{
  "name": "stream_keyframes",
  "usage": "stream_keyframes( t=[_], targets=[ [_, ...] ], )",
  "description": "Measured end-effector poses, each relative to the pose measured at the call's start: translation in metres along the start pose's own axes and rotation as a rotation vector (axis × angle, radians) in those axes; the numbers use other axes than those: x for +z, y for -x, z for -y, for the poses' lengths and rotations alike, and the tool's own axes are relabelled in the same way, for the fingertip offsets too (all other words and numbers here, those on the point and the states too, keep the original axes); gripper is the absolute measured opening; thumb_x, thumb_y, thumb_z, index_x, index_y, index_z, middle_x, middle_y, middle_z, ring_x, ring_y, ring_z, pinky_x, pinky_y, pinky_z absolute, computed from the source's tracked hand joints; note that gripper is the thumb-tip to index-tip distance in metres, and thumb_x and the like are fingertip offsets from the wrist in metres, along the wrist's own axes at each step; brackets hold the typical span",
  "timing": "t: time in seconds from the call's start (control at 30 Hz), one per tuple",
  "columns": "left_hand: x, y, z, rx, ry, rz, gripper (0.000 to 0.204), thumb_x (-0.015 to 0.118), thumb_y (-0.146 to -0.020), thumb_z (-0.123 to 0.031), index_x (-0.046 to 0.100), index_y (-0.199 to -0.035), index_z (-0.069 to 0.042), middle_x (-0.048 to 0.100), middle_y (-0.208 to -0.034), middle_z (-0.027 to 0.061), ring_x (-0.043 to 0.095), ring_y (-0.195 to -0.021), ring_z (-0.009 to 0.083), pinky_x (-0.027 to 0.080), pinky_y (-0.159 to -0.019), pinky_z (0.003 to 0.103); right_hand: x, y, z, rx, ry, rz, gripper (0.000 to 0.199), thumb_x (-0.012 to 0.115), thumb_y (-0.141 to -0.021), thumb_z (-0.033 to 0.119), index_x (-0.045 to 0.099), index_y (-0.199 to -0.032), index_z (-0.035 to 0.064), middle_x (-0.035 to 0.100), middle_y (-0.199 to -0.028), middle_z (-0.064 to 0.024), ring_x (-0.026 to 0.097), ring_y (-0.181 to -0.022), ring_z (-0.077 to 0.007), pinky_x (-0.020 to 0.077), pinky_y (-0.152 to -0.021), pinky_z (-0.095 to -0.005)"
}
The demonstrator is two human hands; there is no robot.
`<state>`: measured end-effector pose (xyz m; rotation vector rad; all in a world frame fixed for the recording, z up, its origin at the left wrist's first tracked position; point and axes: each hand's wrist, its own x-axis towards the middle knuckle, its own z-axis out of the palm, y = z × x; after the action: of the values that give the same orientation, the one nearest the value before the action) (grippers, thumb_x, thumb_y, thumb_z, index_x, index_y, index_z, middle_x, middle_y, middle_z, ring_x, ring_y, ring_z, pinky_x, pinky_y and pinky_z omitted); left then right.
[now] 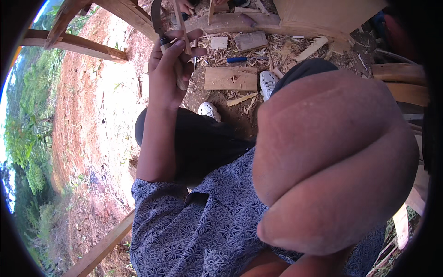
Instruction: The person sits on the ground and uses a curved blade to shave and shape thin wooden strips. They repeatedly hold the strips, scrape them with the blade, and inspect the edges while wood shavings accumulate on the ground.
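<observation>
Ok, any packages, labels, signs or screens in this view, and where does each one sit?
None in view: no package, label, sign or screen.
Left hand: raised at upper centre, fingers shut on a thin wood stick and a dark curved blade.
Right hand: close to the camera, blurred, filling the right side.
Ground: bare wood offcuts, shavings, a small blue tool.

The single head view looked steeply down from the person's head at their lap and the littered ground (230, 106) beyond, with the right hand (332, 161) very near the lens, filling its right half.
</observation>
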<state>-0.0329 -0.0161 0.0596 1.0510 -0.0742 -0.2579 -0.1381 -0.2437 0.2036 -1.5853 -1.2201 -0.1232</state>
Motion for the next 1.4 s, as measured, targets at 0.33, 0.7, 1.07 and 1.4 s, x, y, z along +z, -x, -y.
stream_keyframes(
  t=[0.33,0.7,1.07,1.4],
  targets=[
    [-0.011,0.005,-0.010,0.079,-0.072,-0.031,0.021,0.046,-0.102,-0.008,0.052,-0.122,-0.002,0.063,-0.123,0.0262,0.073,-0.089,0.0204,0.047,-0.038,0.016,-0.108,0.278,-0.080,1.158,0.438,-0.867,0.032,0.061,-0.101,0.035,0.071,-0.110,0.0059,0.065,-0.089,0.0026,0.058,-0.081,-0.0058,0.0482,-0.076,-0.0247],
    [-0.026,-0.015,0.016,0.077,-0.384,-0.178,0.026,0.044,-0.104,-0.011,0.049,-0.128,-0.001,0.058,-0.133,0.0253,0.070,-0.090,0.0171,0.045,-0.039,0.016,0.078,0.757,0.012,2.539,0.556,-0.895,0.077,0.076,-0.073,0.038,0.050,-0.141,0.0129,0.064,-0.128,-0.0209,0.061,-0.122,-0.0318,0.0471,-0.105,-0.0406],
    [-0.030,-0.029,0.034,0.008,-0.628,-0.354,0.027,0.042,-0.105,-0.017,0.049,-0.130,-0.010,0.052,-0.146,0.0153,0.067,-0.098,0.0108,0.041,-0.039,0.013,0.124,0.737,-0.009,2.601,0.301,-0.542,0.138,0.097,-0.051,0.038,0.014,-0.153,-0.0016,0.046,-0.143,-0.0297,0.045,-0.135,-0.0405,0.0372,-0.114,-0.0441],
    [-0.077,-0.041,0.037,0.355,-1.446,0.351,0.041,0.038,-0.106,-0.015,0.042,-0.142,0.004,0.040,-0.153,0.0176,0.058,-0.119,0.0209,0.051,-0.075,0.019,0.113,0.724,0.012,2.525,0.319,-0.618,0.122,0.095,-0.051,0.044,0.033,-0.144,-0.0069,0.052,-0.133,-0.0279,0.052,-0.126,-0.0403,0.0435,-0.108,-0.0435]
  ],
)
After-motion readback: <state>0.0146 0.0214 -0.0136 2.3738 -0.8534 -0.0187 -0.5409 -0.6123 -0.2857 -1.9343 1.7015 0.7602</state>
